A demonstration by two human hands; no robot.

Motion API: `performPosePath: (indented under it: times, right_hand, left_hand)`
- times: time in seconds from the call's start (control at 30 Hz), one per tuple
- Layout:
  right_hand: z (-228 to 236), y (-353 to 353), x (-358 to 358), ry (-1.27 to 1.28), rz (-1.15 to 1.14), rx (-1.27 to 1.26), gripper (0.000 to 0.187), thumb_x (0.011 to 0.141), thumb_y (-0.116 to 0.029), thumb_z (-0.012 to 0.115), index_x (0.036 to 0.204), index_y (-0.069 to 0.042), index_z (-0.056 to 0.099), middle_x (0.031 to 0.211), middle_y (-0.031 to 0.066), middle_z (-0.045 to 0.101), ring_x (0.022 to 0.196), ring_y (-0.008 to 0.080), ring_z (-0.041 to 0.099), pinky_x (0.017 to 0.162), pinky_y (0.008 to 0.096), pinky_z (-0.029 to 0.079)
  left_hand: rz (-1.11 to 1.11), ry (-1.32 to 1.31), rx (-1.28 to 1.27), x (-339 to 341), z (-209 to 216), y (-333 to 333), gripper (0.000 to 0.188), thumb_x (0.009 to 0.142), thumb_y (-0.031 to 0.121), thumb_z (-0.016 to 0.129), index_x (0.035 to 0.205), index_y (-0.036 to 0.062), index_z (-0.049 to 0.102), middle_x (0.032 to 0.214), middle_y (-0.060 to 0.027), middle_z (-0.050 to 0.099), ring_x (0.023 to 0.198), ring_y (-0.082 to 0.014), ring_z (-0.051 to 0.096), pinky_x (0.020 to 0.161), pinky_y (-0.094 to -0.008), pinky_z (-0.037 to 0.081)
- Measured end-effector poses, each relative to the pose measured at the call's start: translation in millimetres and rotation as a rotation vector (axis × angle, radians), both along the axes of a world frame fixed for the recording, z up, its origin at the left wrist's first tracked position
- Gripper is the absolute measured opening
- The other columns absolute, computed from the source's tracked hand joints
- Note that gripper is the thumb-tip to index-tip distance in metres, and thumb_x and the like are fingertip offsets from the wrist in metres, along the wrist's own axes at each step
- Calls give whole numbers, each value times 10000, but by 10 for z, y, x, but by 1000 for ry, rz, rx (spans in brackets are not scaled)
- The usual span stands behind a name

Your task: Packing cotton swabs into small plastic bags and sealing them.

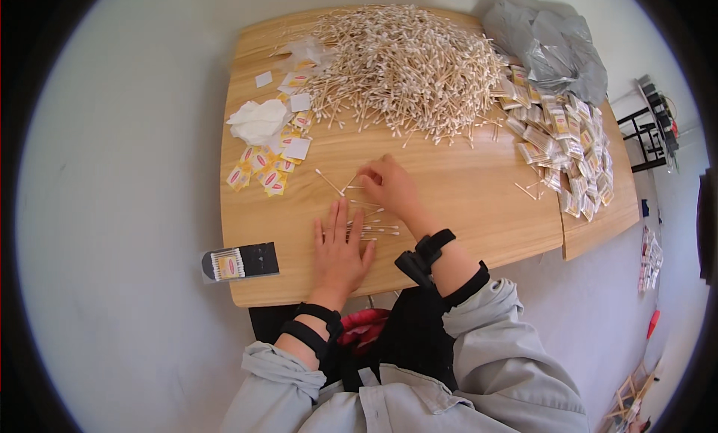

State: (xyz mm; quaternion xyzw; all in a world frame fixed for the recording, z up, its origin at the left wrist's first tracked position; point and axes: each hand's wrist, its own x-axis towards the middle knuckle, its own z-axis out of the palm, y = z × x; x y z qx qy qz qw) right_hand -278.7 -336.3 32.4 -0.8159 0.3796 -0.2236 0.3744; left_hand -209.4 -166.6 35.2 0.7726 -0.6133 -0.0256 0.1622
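My left hand lies flat on the wooden table, fingers stretched out, over a small group of cotton swabs whose white tips stick out to its right. Just beyond it, my right hand is closed, thumb and fingers pinched at the end of a cotton swab. One loose cotton swab lies slantwise to the left of those fingertips. At the far side rises a large heap of cotton swabs with wooden sticks and white ends.
Yellow-and-white cards and a crumpled white tissue lie at left. A black holder with a packet of swabs overhangs the table's left edge. Filled swab packets pile up at right, below a grey plastic bag.
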Motion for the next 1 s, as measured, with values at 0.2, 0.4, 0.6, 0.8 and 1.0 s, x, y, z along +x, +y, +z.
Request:
performPosePath:
  times: [0.2,0.4,0.6,0.8,1.0]
  right_hand:
    - [-30,-89,170,-40,77,-193,102,767,-175,697,861,-138,685,906,88,548,775,239,605,711,355,516]
    - [36,-119,356,61,57,-96,182,734,-246,730,835,-105,675,920,107,559,873,270,591,745,373,508]
    - [-4,64,648,115,21,-171,177,721,-240,738,797,-93,676,878,110,592,847,281,598,740,383,504]
    - [-69,-271,569,85,-131,-118,159,723,-205,734,804,-81,676,783,94,609,771,265,603,692,385,497]
    - [-113,-375,92,86,286,-172,163,752,-192,738,860,-78,690,786,87,587,786,202,572,699,329,481]
  left_hand:
    - [10,16,-10,9,-42,28,635,856,371,581,1409,116,404,1535,-171,214,1430,-319,179,1137,-522,145]
    - [12,12,-21,3,-55,9,649,837,353,594,1409,114,401,1532,-181,213,1427,-335,178,1136,-524,149]
    - [-7,-10,42,20,-6,19,683,797,330,621,1404,103,402,1527,-176,230,1417,-348,208,1130,-526,169]
    - [21,5,12,40,-59,70,668,827,362,592,1414,115,389,1531,-168,222,1421,-335,199,1134,-526,156]
    - [23,27,-49,-3,-88,28,700,836,373,595,1429,92,352,1530,-177,219,1421,-329,198,1140,-503,158]
